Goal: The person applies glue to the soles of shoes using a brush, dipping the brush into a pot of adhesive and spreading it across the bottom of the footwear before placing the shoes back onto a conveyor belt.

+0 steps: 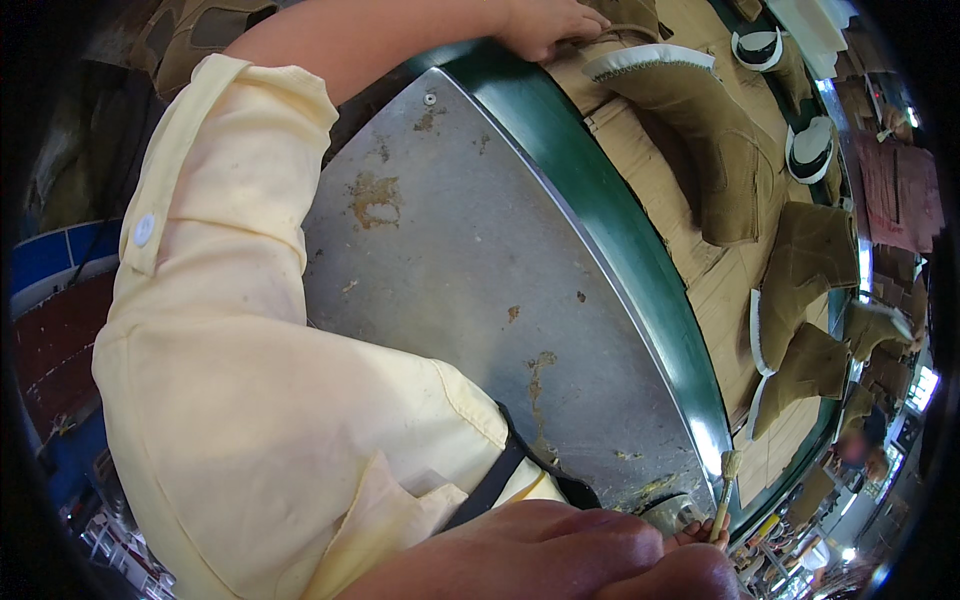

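At the top edge, my left hand [551, 28] reaches over the green belt edge, its fingertips against a tan suede boot [626, 16]. That boot is cut off by the frame, so the grip is unclear. Low in the view, my right hand [703, 531] holds a small brush [723, 491] by its pale handle, bristles upward. A blurred bare skin surface in the foreground hides most of this hand. Beside its fingers stands a small clear container [671, 514] on the metal tabletop. Another tan boot [705, 139], with a white stitched rim around its sole, lies near my left hand.
A stained metal work surface [465, 247] lies in front of me, bordered by a curved green belt [600, 187]. Cardboard [701, 274] covers part of the belt. Several more boots [810, 262] lie along it. Beyond, people and a pink cloth [900, 191] appear.
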`<state>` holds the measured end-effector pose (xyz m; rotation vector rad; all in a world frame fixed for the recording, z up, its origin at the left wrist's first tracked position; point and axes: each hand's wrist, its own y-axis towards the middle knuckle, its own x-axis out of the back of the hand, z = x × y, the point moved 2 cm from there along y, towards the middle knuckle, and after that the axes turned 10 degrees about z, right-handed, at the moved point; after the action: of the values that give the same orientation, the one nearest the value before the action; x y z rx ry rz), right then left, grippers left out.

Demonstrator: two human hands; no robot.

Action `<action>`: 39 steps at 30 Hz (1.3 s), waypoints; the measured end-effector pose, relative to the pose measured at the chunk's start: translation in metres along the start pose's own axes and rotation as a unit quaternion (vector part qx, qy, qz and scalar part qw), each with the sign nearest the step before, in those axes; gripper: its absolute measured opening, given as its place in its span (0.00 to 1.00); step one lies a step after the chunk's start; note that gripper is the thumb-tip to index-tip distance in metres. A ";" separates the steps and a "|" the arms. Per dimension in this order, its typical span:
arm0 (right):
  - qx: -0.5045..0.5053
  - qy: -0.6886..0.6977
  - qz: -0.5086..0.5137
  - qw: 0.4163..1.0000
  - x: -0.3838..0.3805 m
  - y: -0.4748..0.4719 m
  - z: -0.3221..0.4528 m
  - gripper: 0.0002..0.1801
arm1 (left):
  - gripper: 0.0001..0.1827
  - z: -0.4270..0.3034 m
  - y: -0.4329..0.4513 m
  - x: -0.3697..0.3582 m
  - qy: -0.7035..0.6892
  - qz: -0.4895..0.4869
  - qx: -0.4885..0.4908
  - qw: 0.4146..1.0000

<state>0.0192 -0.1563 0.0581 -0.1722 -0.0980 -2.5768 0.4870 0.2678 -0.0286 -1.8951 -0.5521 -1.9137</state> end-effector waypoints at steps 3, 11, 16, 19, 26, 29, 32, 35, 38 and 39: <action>-0.005 0.015 -0.023 1.000 -0.005 -0.010 0.002 0.17 | 0.20 0.000 0.000 -0.001 -0.021 -0.030 -0.035 0.999; 0.016 0.026 0.108 0.994 -0.005 0.005 0.002 0.19 | 0.20 0.000 -0.006 0.000 0.003 0.032 0.031 0.999; 0.049 0.014 0.103 0.993 -0.014 -0.011 0.004 0.20 | 0.21 -0.009 0.003 0.004 -0.038 0.085 0.080 0.992; 0.056 0.012 0.113 0.992 -0.018 -0.011 0.006 0.20 | 0.21 -0.006 0.000 0.000 -0.032 0.083 0.077 0.993; 0.072 0.016 0.116 0.991 -0.012 -0.030 0.002 0.22 | 0.22 -0.012 0.003 0.000 -0.058 0.074 0.070 0.993; 0.082 0.049 0.129 0.987 -0.018 -0.033 0.002 0.22 | 0.26 -0.010 -0.001 -0.005 -0.085 0.096 0.078 0.989; 0.107 0.066 0.098 0.987 -0.018 -0.044 0.002 0.21 | 0.32 -0.020 -0.007 0.017 -0.145 0.103 0.075 0.981; 0.113 0.120 0.095 0.982 -0.016 -0.050 -0.001 0.21 | 0.32 0.017 -0.014 -0.038 -0.118 0.002 0.107 0.987; 0.128 0.152 0.043 0.979 -0.019 -0.072 -0.008 0.18 | 0.30 0.030 -0.005 -0.042 -0.092 -0.024 0.079 0.992; 0.125 0.168 0.044 0.977 -0.020 -0.075 -0.011 0.17 | 0.30 0.029 -0.009 -0.038 -0.094 -0.017 0.091 0.991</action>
<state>-0.0051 -0.0839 0.0417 0.3435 -0.2790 -2.4401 0.5072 0.2904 -0.0663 -1.9675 -0.7930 -1.6524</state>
